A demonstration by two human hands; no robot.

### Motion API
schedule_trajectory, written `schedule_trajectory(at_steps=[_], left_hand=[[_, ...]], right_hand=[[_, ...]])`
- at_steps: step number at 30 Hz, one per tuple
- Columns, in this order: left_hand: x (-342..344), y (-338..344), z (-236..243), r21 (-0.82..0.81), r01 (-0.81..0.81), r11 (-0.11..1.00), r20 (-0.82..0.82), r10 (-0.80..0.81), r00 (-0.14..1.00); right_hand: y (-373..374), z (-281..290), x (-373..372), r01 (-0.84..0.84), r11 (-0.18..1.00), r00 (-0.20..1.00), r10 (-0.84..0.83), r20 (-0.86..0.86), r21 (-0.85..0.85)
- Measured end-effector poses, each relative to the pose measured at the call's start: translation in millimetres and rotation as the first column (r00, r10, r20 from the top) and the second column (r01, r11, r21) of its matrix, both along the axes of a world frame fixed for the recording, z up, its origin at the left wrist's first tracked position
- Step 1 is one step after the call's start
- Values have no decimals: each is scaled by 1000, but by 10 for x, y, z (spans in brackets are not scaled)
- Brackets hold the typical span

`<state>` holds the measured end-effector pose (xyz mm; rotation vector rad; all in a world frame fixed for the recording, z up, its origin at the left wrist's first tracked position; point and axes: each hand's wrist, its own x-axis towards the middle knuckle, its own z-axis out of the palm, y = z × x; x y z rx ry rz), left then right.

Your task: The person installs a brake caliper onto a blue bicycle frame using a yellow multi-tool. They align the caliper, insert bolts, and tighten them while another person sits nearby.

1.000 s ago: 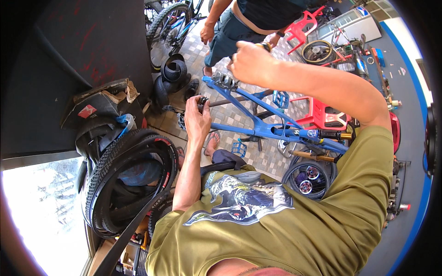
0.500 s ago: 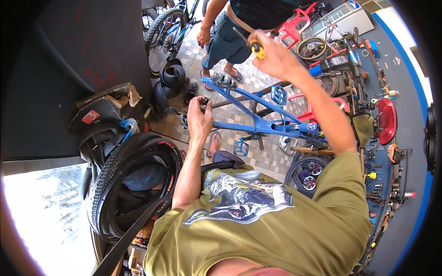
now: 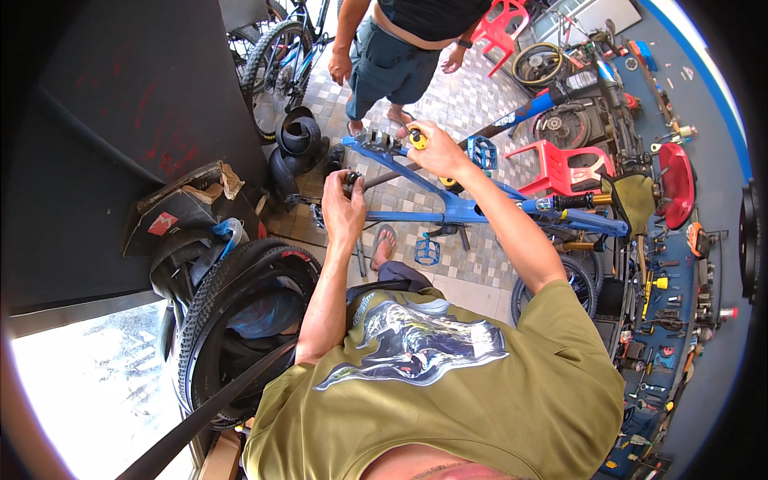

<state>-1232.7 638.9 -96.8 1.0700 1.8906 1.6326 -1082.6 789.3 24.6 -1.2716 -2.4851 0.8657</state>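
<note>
Right hand (image 3: 436,150) has lowered, gripping yellow-handled tool (image 3: 417,139); left hand (image 3: 344,210) pinches black part (image 3: 353,178).

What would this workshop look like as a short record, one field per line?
Left hand: fingers around a small dark part
Right hand: gripping a yellow-handled tool
Between person and bystander: blue bicycle frame
Person's left: black tyres
Person's right: red chair, assorted tools
Floor: tiled
</note>
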Motion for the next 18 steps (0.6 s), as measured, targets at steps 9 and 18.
schedule_trajectory(at_steps=[9,18], left_hand=[[76,-22,97,-27,13,1000,2,-13,1000],[48,-4,2,2,-19,1000,-74,19,997]], right_hand=[[199,-31,11,-174,969,983,158,98,177],[422,287,-532,-268,917,911,341,232,-296]])
